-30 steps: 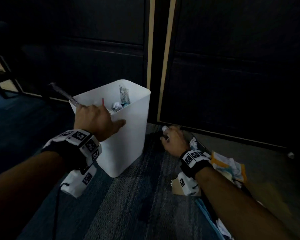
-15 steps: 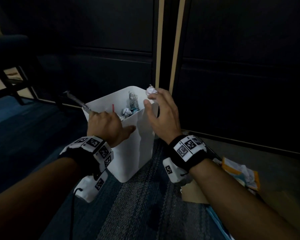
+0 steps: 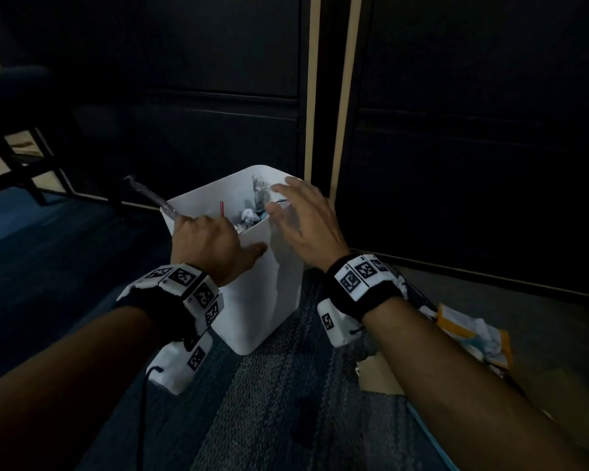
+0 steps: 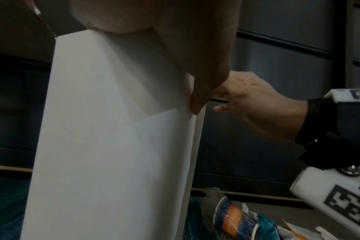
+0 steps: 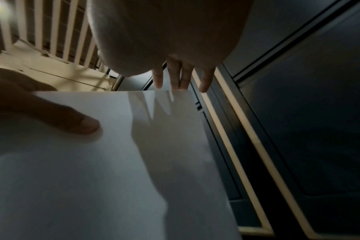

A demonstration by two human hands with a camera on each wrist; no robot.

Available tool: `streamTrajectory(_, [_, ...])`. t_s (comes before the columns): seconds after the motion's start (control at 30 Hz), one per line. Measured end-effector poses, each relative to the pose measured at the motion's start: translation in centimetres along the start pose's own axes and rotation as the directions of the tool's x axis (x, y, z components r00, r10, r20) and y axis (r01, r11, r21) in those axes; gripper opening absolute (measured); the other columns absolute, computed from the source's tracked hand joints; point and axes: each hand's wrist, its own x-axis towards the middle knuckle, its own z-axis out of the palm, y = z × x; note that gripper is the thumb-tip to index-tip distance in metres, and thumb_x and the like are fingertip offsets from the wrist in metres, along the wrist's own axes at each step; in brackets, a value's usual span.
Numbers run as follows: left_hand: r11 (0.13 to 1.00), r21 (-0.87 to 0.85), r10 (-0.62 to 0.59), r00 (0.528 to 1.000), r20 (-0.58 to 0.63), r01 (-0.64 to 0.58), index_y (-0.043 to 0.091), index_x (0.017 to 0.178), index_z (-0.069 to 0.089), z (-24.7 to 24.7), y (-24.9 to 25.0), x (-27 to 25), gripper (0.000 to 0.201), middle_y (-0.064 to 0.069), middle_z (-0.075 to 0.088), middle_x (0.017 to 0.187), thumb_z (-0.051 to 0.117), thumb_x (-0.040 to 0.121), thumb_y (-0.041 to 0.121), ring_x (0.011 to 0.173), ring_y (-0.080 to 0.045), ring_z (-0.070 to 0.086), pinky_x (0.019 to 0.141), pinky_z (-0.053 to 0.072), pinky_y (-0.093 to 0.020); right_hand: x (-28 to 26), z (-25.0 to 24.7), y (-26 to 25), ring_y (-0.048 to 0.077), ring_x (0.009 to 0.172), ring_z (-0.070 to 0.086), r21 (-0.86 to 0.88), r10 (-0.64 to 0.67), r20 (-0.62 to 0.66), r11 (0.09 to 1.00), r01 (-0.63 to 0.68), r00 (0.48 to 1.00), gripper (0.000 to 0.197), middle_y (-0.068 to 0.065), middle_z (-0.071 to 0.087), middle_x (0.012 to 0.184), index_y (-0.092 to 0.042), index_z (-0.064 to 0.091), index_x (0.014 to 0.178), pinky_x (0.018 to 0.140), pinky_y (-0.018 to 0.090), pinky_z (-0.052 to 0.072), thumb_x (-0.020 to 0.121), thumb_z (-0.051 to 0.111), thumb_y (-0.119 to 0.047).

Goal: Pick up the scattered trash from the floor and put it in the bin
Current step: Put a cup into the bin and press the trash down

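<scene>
The left hand (image 3: pixel 206 244) gripped the near rim of the white bin (image 3: pixel 252 300), thumb pressed on its outer wall, and pinched a clear plastic wrapper (image 3: pixel 150 195) against the rim. The right hand (image 3: pixel 306 222) hovered above the bin's opening, fingers spread and empty. Crumpled paper (image 3: pixel 249 217) lay inside the bin beneath it. More wrappers (image 3: pixel 473 334) lay on the floor beside the right forearm.

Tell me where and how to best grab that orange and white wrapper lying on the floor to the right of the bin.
Pinch the crumpled wrapper at its raised white folds, from above with the right hand, which is open and nearest. It lies flat beside the bin, so the raised creases probably give the best purchase.
</scene>
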Motion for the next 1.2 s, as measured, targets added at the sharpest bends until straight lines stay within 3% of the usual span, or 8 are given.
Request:
streamTrajectory(0.13, [1.000,-0.003,0.004,1.000,-0.005,-0.004,0.010,0.072,0.067,0.1,-0.1,0.1,0.069,-0.011,0.066,0.074,0.043,0.081,0.074,0.073,-0.027,0.062,0.080,0.043,-0.036,-1.3,-0.6,2.3,0.016,0.122,0.048,0.094,0.055,-0.204,0.995,-0.037,0.977,0.037,0.001,0.057,0.131,-0.015,0.058,0.123,0.101,0.039,0.040,0.098,0.051,-0.042])
streamTrajectory(0.27, [1.000,-0.009,0.011,1.000,-0.016,-0.011,0.009,0.077,0.070,0.4,-0.2,0.1,0.072,-0.012,0.067,0.076,0.043,0.081,0.076,0.076,-0.029,0.062,0.080,0.042,-0.036,-4.2,0.0,7.2,0.022,0.110,0.054,0.045,0.176,-0.232,0.984,-0.170,0.957,0.031,0.005,0.062,0.118,-0.012,0.060,0.113,0.092,0.037,0.045,0.097,0.055,-0.037])
streamTrajectory(0.43, [0.999,-0.030,0.031,0.999,-0.038,-0.033,0.009,0.075,0.071,0.9,-0.3,0.4,0.074,-0.011,0.066,0.070,0.042,0.079,0.077,0.072,-0.029,0.062,0.079,0.043,-0.037,-7.8,0.9,13.1,0.031,0.103,0.055,-0.147,0.335,-0.035,0.930,-0.337,0.941,0.021,0.011,0.063,0.109,-0.009,0.064,0.103,0.085,0.041,0.047,0.092,0.061,-0.026])
streamTrajectory(0.63, [0.997,-0.063,0.046,0.996,-0.082,-0.051,0.006,0.074,0.071,1.3,-0.4,0.5,0.073,-0.015,0.066,0.069,0.047,0.078,0.075,0.069,-0.031,0.062,0.076,0.043,-0.038,-10.8,1.6,17.1,0.035,0.116,0.052,-0.406,0.533,0.211,0.810,-0.423,0.819,0.022,0.014,0.060,0.121,-0.015,0.069,0.106,0.099,0.040,0.043,0.091,0.058,-0.026])
streamTrajectory(0.77, [0.995,-0.082,0.043,0.994,-0.103,-0.051,0.006,0.073,0.071,1.7,-0.5,0.7,0.075,-0.016,0.066,0.068,0.045,0.076,0.077,0.068,-0.032,0.062,0.075,0.044,-0.038,-12.7,2.6,18.2,0.036,0.128,0.043,-0.434,0.585,0.338,0.792,-0.429,0.737,0.026,0.010,0.039,0.147,-0.024,0.066,0.117,0.101,0.039,0.042,0.094,0.055,-0.023])
streamTrajectory(0.87, [0.997,-0.072,0.035,0.994,-0.108,-0.042,0.008,0.078,0.072,2.2,-0.7,0.9,0.080,-0.015,0.068,0.070,0.040,0.073,0.081,0.069,-0.033,0.063,0.075,0.045,-0.039,-13.9,3.4,19.1,0.041,0.131,0.038,-0.469,0.614,0.378,0.772,-0.428,0.693,0.027,0.013,0.037,0.147,-0.027,0.067,0.120,0.107,0.045,0.039,0.093,0.060,-0.030])
streamTrajectory(0.93, [0.997,-0.068,0.036,0.994,-0.108,-0.043,0.009,0.078,0.072,2.4,-0.7,1.0,0.080,-0.015,0.067,0.070,0.040,0.073,0.082,0.069,-0.032,0.062,0.075,0.044,-0.039,-14.4,3.7,19.2,0.045,0.125,0.044,-0.480,0.645,0.399,0.752,-0.451,0.652,0.029,0.017,0.036,0.145,-0.031,0.066,0.121,0.103,0.046,0.043,0.093,0.061,-0.035])
streamTrajectory(1.2, [0.999,-0.042,0.008,0.997,-0.076,-0.012,0.011,0.078,0.071,2.4,-0.5,1.4,0.078,-0.013,0.067,0.072,0.041,0.073,0.083,0.072,-0.032,0.062,0.077,0.041,-0.039,-14.1,3.3,17.7,0.044,0.127,0.041,-0.370,0.616,0.309,0.780,-0.505,0.725,0.022,0.014,0.037,0.142,-0.034,0.068,0.112,0.106,0.049,0.039,0.090,0.064,-0.032])
